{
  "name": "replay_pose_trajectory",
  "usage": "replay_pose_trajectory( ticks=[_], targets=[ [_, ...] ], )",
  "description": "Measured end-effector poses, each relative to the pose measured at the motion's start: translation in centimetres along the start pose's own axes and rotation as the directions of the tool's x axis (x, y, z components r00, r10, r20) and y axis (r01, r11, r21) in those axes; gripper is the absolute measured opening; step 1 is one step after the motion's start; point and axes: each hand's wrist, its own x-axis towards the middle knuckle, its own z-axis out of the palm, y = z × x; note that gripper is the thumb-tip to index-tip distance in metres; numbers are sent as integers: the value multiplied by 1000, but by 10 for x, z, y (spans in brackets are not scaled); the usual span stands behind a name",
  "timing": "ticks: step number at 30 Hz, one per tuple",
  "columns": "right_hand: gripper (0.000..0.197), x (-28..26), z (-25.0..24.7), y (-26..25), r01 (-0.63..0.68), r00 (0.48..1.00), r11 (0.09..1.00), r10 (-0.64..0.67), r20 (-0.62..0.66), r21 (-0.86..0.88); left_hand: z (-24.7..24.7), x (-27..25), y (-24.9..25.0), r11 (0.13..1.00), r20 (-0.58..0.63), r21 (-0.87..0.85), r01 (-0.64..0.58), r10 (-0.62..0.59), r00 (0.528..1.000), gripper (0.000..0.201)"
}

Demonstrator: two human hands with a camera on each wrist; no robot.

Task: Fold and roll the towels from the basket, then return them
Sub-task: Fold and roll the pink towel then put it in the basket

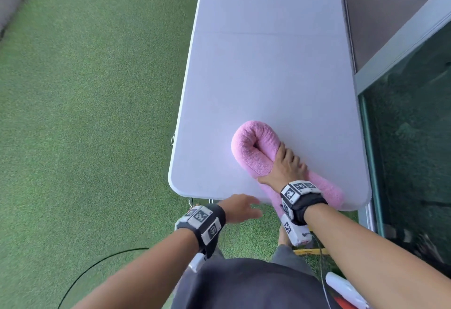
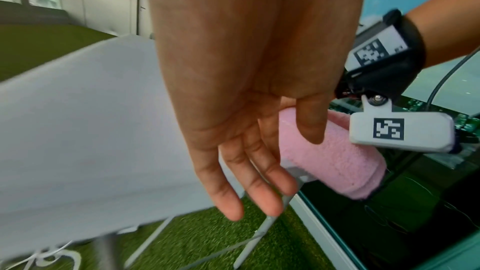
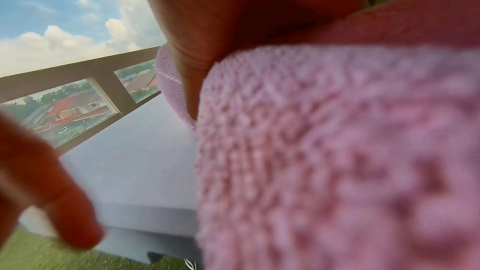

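1 pink towel (image 1: pixel 253 152) lies on 1 white table (image 1: pixel 263 64). 2 hands are in view: 1 right hand (image 1: pixel 284 164) and 1 left hand (image 1: pixel 240 207). 2 wrist bands with coded tags show, 1 per wrist.

- The right hand (image 1: pixel 284 166) covers the middle of the pink towel (image 1: pixel 253 147), so the fold under it is hidden.
- The wrist band (image 1: pixel 301 198) hides part of the towel near the table (image 1: pixel 268 64) edge.
- In the right wrist view the towel (image 3: pixel 337 151) is blurred and cut off by the edges.
- The left hand (image 2: pixel 246 89) is blurred; it probably holds nothing.
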Motion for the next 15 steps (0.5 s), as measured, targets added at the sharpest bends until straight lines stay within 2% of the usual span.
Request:
replay_pose_trajectory(
  ticks=[4, 7, 12, 15],
  targets=[
    [109, 1, -5, -17, -3, 1000, 995, 6, -27, 98, -15, -47, -75, 997, -5, -18, 75, -75, 997, 40],
    [99, -2, -12, -45, -30, 999, 980, 32, -10, 198, -25, -87, -143, 978, -25, 40, 206, -205, 978, 35],
    [100, -5, -28, -99, -25, 999, 959, 31, -18, 281, -19, -150, -249, 921, -78, 11, 390, -388, 918, 30],
    [100, 1, -40, -127, 3, 999, 956, 7, -34, 292, -3, -180, -283, 888, -117, -63, 456, -460, 880, 22]
  ],
)
